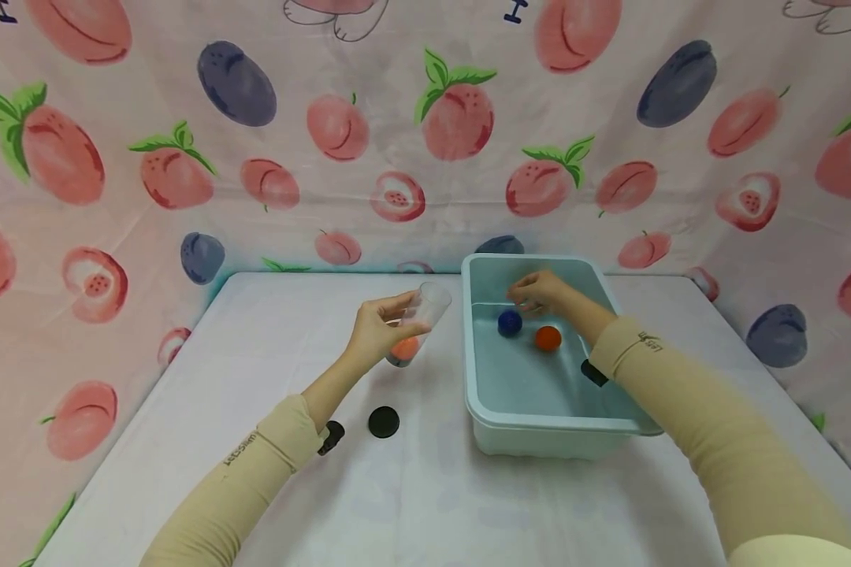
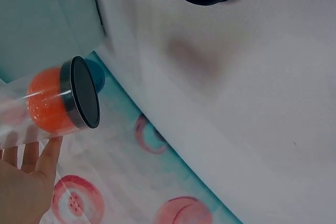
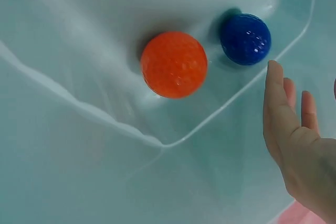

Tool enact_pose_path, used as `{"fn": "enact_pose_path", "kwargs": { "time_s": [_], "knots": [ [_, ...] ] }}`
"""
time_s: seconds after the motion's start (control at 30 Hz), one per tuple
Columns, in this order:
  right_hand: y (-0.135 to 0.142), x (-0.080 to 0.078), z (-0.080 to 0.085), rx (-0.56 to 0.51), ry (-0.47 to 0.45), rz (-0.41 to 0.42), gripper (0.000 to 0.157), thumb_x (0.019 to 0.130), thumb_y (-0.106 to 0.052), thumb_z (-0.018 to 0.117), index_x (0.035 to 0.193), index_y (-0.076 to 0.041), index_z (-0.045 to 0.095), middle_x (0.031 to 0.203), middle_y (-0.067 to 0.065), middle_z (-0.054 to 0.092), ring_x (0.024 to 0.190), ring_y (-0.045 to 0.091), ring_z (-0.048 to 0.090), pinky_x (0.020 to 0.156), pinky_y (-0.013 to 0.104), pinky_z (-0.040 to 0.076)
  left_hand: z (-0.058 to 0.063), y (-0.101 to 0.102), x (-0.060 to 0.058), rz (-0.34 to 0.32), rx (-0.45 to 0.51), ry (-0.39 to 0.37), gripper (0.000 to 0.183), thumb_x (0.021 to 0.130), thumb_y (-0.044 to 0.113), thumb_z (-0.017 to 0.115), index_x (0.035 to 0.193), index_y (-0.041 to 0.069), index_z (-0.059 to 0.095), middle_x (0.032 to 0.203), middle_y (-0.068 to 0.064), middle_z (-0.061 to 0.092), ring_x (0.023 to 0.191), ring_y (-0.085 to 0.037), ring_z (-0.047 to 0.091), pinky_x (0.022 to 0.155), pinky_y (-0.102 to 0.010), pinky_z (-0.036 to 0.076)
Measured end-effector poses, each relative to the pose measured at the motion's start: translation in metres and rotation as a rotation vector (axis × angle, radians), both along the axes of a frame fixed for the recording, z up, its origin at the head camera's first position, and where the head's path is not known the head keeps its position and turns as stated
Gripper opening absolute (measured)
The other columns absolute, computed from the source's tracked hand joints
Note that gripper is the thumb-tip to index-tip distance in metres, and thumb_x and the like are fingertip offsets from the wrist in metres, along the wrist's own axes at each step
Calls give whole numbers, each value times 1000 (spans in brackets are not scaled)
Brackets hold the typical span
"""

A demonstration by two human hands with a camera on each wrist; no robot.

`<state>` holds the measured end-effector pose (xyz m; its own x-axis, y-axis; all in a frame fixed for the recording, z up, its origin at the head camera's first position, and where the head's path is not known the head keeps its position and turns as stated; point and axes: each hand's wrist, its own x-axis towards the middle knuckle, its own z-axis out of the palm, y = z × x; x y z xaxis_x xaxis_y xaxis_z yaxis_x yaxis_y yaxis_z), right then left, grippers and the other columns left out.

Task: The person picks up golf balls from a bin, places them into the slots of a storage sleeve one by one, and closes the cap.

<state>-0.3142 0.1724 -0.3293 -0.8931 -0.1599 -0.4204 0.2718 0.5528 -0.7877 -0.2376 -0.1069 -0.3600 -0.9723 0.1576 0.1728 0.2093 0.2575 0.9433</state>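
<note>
My left hand [image 1: 372,332] grips a clear plastic tube [image 1: 434,301], tilted over the table left of the bin. An orange golf ball [image 2: 44,99] sits inside the tube against its black base [image 2: 85,93]. Inside the pale blue bin [image 1: 471,370], my right hand [image 1: 548,293] hovers close over a blue golf ball [image 1: 509,323]. In the right wrist view its fingers [image 3: 274,90] extend just beside that ball, holding nothing visible. Another orange golf ball [image 3: 174,64] lies on the bin floor near the blue one.
A round black lid [image 1: 384,422] lies flat on the white table [image 1: 284,339], between the left forearm and the bin. The bin's raised walls surround the right hand. A fruit-print curtain [image 1: 397,102] hangs behind the table and along its sides.
</note>
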Motion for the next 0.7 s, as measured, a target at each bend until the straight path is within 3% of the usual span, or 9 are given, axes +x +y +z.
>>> {"fn": "enact_pose_path", "kwargs": {
  "time_s": [0.1,0.23,0.33,0.43,0.47,0.57,0.7],
  "knots": [
    [0,-1,-5,4,-21,-22,47,98,-13,48,137,9,37,139,31,40,117,38,47,103,47,44,0,0,0,-3,-1,5,56,75,10,79,128,10,60,124,-12,63,112,-27,62,98,-40,49],
    [5,-12,-18,16,-13,-39,46,94,-13,55,133,10,43,129,29,48,105,34,53,97,46,49,0,1,0,-11,4,10,56,76,10,79,128,9,60,126,-11,62,113,-28,62,98,-41,49],
    [24,-49,-56,-24,-22,-41,43,85,-15,68,121,6,56,109,23,59,84,28,58,83,44,56,-1,1,0,-15,8,9,56,76,10,78,128,10,60,127,-11,62,114,-29,61,98,-41,49],
    [49,-98,-105,-59,-45,-53,34,79,-16,75,107,-1,66,91,16,62,71,25,60,70,43,58,-1,0,0,-21,9,6,56,76,10,78,129,9,59,127,-11,61,114,-30,61,98,-41,49],
    [52,-106,-113,-65,-53,-60,33,77,-15,76,106,-2,68,88,15,61,68,25,59,68,42,58,-2,1,-1,-24,9,6,56,76,10,78,129,9,59,127,-11,62,115,-30,61,99,-41,48],
    [47,-98,-107,-51,-62,-87,33,77,-14,77,105,-1,66,85,14,57,67,25,57,66,41,57,-3,1,-1,-28,9,6,56,76,10,78,129,9,59,127,-11,62,114,-30,61,99,-42,48],
    [15,-46,-55,50,-51,-121,42,83,-11,70,117,8,55,94,18,52,79,28,55,78,42,56,-5,0,-2,-22,-5,9,56,75,11,79,128,10,59,127,-10,62,113,-27,62,99,-40,49]
  ]
}}
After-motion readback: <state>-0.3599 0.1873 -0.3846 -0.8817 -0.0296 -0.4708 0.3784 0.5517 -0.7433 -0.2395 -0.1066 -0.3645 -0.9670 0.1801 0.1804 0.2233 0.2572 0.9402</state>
